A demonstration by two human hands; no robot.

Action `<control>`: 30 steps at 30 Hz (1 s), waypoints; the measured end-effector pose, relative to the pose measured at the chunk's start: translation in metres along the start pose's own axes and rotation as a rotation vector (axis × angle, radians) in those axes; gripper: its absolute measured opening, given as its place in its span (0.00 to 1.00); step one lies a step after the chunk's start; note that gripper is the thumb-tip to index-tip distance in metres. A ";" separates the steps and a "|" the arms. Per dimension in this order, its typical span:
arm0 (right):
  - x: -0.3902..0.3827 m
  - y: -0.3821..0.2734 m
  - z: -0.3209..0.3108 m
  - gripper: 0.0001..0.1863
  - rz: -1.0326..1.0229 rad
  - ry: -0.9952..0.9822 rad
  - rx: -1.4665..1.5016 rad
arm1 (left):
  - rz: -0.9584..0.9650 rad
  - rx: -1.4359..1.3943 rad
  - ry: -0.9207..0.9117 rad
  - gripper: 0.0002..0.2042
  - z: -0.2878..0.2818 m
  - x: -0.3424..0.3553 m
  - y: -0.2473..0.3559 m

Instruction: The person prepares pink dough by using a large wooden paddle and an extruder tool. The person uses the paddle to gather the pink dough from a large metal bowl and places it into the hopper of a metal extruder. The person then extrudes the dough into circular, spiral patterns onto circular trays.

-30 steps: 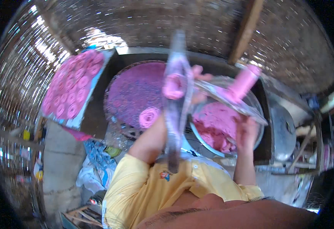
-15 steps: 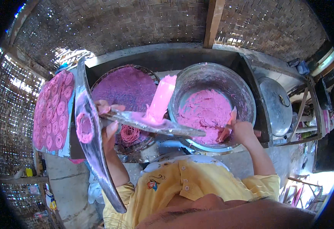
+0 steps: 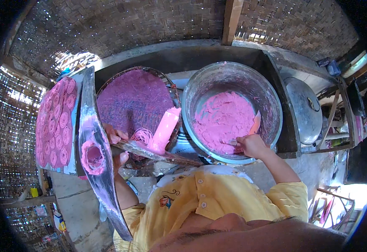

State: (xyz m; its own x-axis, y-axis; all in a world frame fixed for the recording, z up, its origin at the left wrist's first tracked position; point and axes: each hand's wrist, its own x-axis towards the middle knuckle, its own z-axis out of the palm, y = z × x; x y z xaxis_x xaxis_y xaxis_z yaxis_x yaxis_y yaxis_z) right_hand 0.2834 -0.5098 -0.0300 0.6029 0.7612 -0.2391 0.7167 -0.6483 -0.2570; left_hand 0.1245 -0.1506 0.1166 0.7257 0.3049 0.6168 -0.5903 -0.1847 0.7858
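Observation:
My left hand (image 3: 114, 135) grips a worn wooden bar (image 3: 173, 158) with a smooth pink dough cylinder (image 3: 165, 129) standing up from it. Beside that hand is a second long wooden piece (image 3: 108, 189), tilted, with a dough-smeared round hole; my left fingers and thumb lie right against it. In the large metal basin (image 3: 191, 96), my right hand (image 3: 252, 145) is closed, its fingertips down at the pink dough (image 3: 223, 122). An orange scraper blade (image 3: 256, 124) sticks up from behind the right hand; its handle is hidden.
A round woven tray (image 3: 173, 88) with a purple-pink mat and pink dough strands (image 3: 142, 135) lies below the wooden bar. At the left, several pink coils (image 3: 54, 126) cover a mat. A metal lid (image 3: 303, 111) sits at the right. Woven walls (image 3: 150, 25) enclose the back.
The wooden bar and dough cylinder have moved left and down, nearer my body. My right hand has shifted left and turned over the dough in the basin.

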 end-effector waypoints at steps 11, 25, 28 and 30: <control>-0.033 0.001 -0.069 0.09 0.116 -0.077 -0.149 | -0.023 0.026 -0.036 0.21 0.004 -0.004 -0.001; -0.050 0.028 -0.073 0.13 0.030 -0.094 0.127 | -0.206 0.109 -0.023 0.22 -0.001 -0.007 -0.009; -0.049 0.029 -0.114 0.13 0.057 -0.108 0.443 | -0.357 0.229 -0.072 0.23 -0.001 -0.003 -0.024; -0.052 0.027 -0.136 0.12 0.094 -0.079 0.689 | -0.402 0.361 -0.209 0.23 0.015 0.009 -0.039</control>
State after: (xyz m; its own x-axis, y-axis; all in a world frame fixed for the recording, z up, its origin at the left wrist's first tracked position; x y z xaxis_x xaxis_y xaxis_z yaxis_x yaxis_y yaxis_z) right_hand 0.3193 -0.5648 0.1025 0.6058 0.7146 -0.3500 0.2610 -0.5939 -0.7610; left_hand 0.1591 -0.1547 0.0925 0.9440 0.2331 0.2335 -0.1222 -0.4104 0.9037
